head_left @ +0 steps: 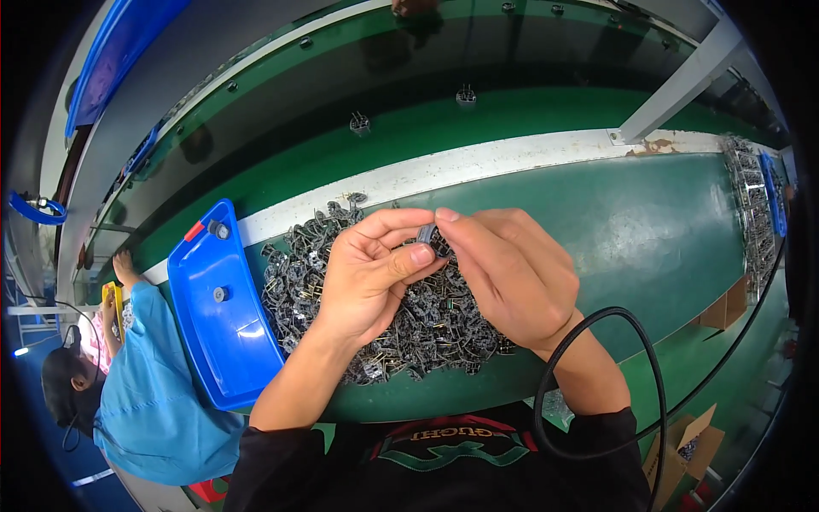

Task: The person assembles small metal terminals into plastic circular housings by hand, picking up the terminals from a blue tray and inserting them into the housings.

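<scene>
A small dark grey plastic part is pinched between my two hands above the heap, mostly covered by the fingers. My left hand grips it between thumb and forefinger, the other fingers curled behind. From the other side my right hand closes on the same part, its thumb and fingertips pressed together there. Beneath both hands spreads a heap of small black and grey components, many with metal pins.
Left of the heap stands a blue tray with two small round grey parts in it. Beyond a white rail, a green belt carries several components. A black cable loops by my right forearm. At far left a person in blue works.
</scene>
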